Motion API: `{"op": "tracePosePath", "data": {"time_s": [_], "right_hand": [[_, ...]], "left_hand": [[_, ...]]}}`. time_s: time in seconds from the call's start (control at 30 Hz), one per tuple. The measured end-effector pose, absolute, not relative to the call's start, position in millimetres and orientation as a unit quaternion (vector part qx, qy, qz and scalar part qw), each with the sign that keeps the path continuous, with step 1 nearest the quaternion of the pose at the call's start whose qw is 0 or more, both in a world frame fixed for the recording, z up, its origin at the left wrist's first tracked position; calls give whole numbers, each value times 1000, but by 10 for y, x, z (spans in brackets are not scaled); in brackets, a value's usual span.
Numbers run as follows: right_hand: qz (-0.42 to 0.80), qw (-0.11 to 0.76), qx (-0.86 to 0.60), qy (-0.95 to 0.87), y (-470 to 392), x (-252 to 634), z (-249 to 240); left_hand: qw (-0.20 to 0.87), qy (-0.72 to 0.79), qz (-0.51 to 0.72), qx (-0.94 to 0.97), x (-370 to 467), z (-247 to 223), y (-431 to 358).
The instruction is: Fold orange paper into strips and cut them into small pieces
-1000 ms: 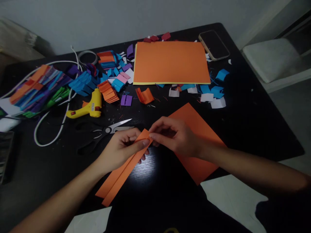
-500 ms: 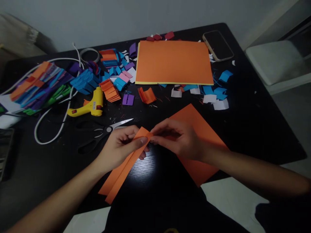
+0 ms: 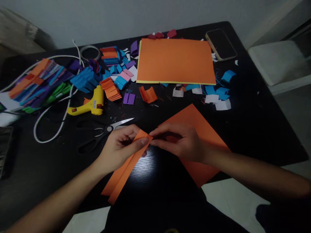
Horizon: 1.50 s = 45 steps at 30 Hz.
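A folded orange paper strip (image 3: 128, 170) slants above the table's near edge, its lower end split into two overlapping layers. My left hand (image 3: 122, 147) is closed around it, thumb on top near the upper end and fingers beneath. At that upper end, my right hand (image 3: 183, 140) pinches the strip's corner between thumb and fingertips. Under my right hand and forearm lies an orange paper sheet (image 3: 201, 129), partly covered. Black-handled scissors (image 3: 109, 128) rest just beyond my left hand, blades partly open and pointing right.
A yellow glue gun (image 3: 93, 103) lies beyond the scissors, beside a looped white cable (image 3: 35, 129). Folded paper pieces (image 3: 87, 79) in several colours crowd the back left. A stack of orange sheets (image 3: 176, 61) and a phone (image 3: 221, 44) are at the back right.
The view has shifted slightly. Both hands stay on the strip's upper end; the right fingertips have moved a little along its corner, and the strip has turned slightly.
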State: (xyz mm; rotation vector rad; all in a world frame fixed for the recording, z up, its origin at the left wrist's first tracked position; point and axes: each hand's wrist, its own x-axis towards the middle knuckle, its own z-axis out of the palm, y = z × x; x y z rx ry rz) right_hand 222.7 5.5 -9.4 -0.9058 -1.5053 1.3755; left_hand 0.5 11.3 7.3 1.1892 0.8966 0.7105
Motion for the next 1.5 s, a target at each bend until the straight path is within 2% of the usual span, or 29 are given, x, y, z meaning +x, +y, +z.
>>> {"op": "tracePosePath", "data": {"time_s": [0.2,0.43,0.9,1.5], "right_hand": [[484,483,-309,-661,103,2233,-149],[459,488,-311,-674,87,2230,-158],[510,475,-353,-624,39,2228,-134],[514,484,-323,-631,48,2218,-173]], "left_hand": [[661,393,320,553,-3,63,119],[651,400,316,563,-4,63,116],[654,399,319,558,5,65,101],[651,403,315,561,5,65,105]]}}
